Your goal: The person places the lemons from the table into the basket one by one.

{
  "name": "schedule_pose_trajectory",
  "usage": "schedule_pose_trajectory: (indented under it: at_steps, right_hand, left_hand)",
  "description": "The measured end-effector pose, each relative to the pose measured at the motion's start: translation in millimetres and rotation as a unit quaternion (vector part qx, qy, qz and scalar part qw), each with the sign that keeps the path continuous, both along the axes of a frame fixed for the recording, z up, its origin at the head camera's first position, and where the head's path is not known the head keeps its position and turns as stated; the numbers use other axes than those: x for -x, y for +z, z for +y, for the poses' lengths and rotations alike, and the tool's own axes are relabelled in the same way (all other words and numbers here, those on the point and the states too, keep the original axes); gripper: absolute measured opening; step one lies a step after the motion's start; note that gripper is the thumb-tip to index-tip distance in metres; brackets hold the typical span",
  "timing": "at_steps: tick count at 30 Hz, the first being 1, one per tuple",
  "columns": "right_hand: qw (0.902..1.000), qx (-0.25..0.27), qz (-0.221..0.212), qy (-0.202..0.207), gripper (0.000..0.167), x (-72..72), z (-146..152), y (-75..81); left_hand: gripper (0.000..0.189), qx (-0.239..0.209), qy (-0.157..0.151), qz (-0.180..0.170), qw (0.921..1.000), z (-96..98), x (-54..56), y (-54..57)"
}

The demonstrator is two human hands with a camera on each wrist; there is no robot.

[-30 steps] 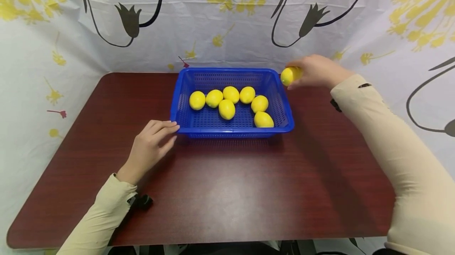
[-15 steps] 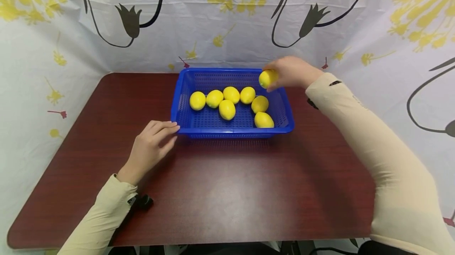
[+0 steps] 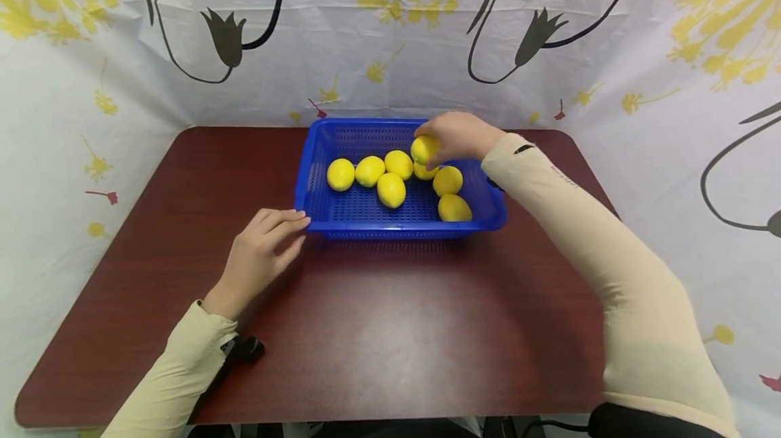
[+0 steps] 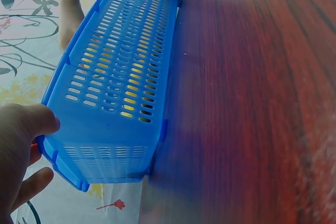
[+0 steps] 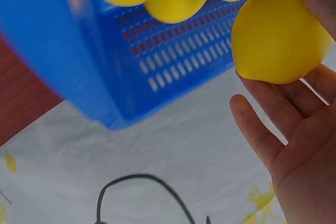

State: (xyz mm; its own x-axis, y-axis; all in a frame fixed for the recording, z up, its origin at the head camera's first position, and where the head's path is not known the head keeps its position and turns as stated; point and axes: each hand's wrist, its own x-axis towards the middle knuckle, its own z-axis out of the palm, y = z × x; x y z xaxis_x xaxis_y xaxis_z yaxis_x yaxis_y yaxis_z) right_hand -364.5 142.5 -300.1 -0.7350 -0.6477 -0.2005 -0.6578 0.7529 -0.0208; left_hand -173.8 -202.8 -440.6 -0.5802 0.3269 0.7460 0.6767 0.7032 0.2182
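Note:
A blue plastic basket (image 3: 399, 226) stands on the table with several yellow lemons (image 3: 391, 190) on its floor. My right hand (image 3: 460, 136) is above the basket's back right part and grips one lemon (image 5: 283, 32) between thumb and fingers. In the head view this held lemon partly covers another lying beneath it. My left hand (image 3: 259, 251) stays at the basket's near left corner, pinching the rim; the left wrist view shows the thumb (image 4: 39, 120) on the outer wall by the rim and other fingers beyond it.
A dark red wooden table (image 3: 366, 329) carries the basket near its back edge. Behind and at the sides hangs a white cloth (image 3: 390, 38) with yellow and grey flower prints.
My right hand has moved left with the lemon, from beyond the basket's right rim to over the lemons inside, and slightly lower. The left hand has kept its place at the corner.

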Motion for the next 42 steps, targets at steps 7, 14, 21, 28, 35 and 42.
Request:
schedule_pose_trajectory:
  at_steps: [7,14,21,28,35,42]
  right_hand:
    - [0.9999,0.001,-0.012,0.002,0.067,3.7,-19.7,-12.5]
    - [0.9998,0.013,-0.012,0.005,0.069,11.8,-32.4,-24.0]
    - [0.9996,0.025,-0.007,0.013,0.073,19.2,-41.8,-34.1]
    - [0.9990,0.040,0.001,0.021,0.069,22.3,-48.8,-42.9]
    - [0.9977,0.061,0.015,0.025,0.068,22.3,-53.6,-48.6]
    - [0.9971,0.060,0.034,0.034,0.067,27.8,-56.2,-55.7]
  left_hand:
    - [0.034,-0.001,0.002,-0.005,1.0000,0.6,-0.2,-0.7]
    - [0.034,-0.003,0.000,-0.004,1.0000,0.7,0.3,-0.4]
    - [0.033,0.000,0.001,-0.008,1.0000,0.4,0.3,0.2]
    - [0.034,-0.004,0.000,0.001,1.0000,0.4,0.9,-0.7]
    - [0.034,-0.002,0.001,-0.008,1.0000,0.3,0.3,0.7]
    - [0.033,-0.003,0.001,-0.005,1.0000,0.0,0.9,0.3]
